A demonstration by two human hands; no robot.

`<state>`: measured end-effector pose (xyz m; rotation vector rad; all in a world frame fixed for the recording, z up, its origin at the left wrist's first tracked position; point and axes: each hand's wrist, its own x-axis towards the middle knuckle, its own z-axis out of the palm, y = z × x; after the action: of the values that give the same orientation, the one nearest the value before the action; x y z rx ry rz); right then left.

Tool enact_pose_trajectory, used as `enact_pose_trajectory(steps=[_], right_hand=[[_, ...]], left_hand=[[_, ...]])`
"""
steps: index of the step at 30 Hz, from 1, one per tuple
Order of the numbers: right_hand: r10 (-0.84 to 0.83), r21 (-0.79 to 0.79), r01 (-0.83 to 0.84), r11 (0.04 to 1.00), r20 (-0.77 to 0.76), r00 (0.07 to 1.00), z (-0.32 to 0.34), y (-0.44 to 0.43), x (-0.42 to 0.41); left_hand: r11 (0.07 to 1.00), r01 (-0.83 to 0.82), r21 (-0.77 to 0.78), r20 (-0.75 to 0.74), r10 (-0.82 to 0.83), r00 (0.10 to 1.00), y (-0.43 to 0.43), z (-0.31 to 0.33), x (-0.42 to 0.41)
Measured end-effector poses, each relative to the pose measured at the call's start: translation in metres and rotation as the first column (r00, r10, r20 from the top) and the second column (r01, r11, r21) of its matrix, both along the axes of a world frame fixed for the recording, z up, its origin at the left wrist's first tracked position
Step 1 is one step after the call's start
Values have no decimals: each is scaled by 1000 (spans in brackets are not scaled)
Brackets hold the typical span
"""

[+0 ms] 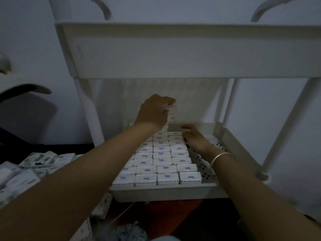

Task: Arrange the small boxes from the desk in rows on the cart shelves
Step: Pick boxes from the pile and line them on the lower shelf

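Several small white boxes [161,164] with dashed edges and purple marks lie in neat rows on the middle cart shelf [166,191]. My left hand [152,112] is raised over the far end of the rows and grips a small stack of boxes [172,113] between thumb and fingers. Lower and to the right, my right hand [195,138] rests with loosely bent fingers against the right side of the far boxes, at the open perforated strip of the shelf. It wears a silver bangle at the wrist.
The white upper shelf [191,49] of the cart overhangs the work area. A heap of more small boxes [26,173] lies on the dark desk at the left. More packets [102,206] lie below the shelf's front edge. A dark chair stands at far left.
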<state>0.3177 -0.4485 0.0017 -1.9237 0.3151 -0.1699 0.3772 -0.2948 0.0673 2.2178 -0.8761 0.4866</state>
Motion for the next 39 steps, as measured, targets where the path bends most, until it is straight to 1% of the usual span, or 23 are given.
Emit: enact_pose_trajectory(steps=[2, 6, 8, 11, 13, 14, 16, 17, 19, 21, 23, 24, 25, 26, 27, 29, 30, 32, 34, 35, 37, 39], right_hand=[[-4, 69, 5, 998, -8, 1000, 2, 1, -2], [-39, 178, 40, 983, -9, 999, 0, 0, 4], [-45, 174, 47, 984, -17, 999, -1, -1, 7], [-58, 172, 58, 983, -8, 998, -5, -3, 12], [-92, 178, 91, 980, -2, 996, -7, -5, 15], [-97, 138, 97, 986, -6, 995, -9, -6, 16], [-76, 1, 76, 997, -25, 997, -11, -8, 15], [-71, -49, 70, 996, -25, 997, -13, -9, 15], [-89, -78, 90, 993, 9, 996, -15, -11, 14], [-123, -130, 130, 983, 61, 990, -14, -11, 11], [-157, -203, 181, 962, 128, 979, -11, -10, 5], [-176, -244, 215, 946, 172, 969, -10, -9, 3], [-195, -290, 257, 922, 226, 954, -7, -7, 0], [-204, -341, 301, 890, 292, 934, -4, -5, -3], [-190, -391, 335, 858, 363, 912, 0, -1, -9], [-104, -479, 348, 806, 463, 880, 8, 13, -25], [-50, -525, 333, 783, 481, 875, 13, 23, -36], [57, -593, 289, 752, 495, 867, 17, 45, -66], [133, -593, 227, 772, 501, 855, 18, 69, -100], [162, -595, 173, 785, 466, 870, 18, 81, -118], [228, -609, 28, 793, 339, 913, 19, 99, -151], [298, -605, -114, 788, 212, 931, 18, 113, -183]], left_hand=[[996, 83, 17, 23, -83, 996, -10, -9, 9], [968, 159, 194, -38, -154, 987, -19, -17, 17], [953, 156, 261, -67, -143, 987, -21, -20, 20], [938, 82, 337, -101, -50, 994, -23, -23, 26], [929, 64, 366, -125, -20, 992, -24, -22, 29], [926, 70, 372, -137, -20, 990, -24, -21, 30], [915, 78, 395, -152, -19, 988, -24, -20, 30], [896, 65, 438, -134, -7, 991, -26, -21, 30], [822, -16, 569, -39, 47, 998, -29, -25, 26], [737, -102, 668, 51, 91, 995, -31, -32, 19], [670, -129, 731, 86, 98, 991, -27, -35, 11], [655, -116, 747, 71, 94, 993, -23, -34, 6], [658, -89, 747, 38, 91, 995, -18, -31, 0], [684, -56, 727, -2, 84, 996, -10, -27, -9], [729, -23, 684, -42, 70, 997, -1, -22, -19], [823, 44, 567, -115, 27, 993, 22, -11, -45], [851, 85, 519, -149, -8, 989, 35, -6, -61], [868, 168, 468, -207, -78, 975, 67, 0, -99], [855, 215, 473, -223, -120, 967, 100, 3, -138], [844, 234, 483, -233, -133, 963, 117, 4, -156], [818, 263, 512, -263, -142, 954, 146, 5, -188], [767, 269, 583, -279, -122, 952, 167, 2, -213]])
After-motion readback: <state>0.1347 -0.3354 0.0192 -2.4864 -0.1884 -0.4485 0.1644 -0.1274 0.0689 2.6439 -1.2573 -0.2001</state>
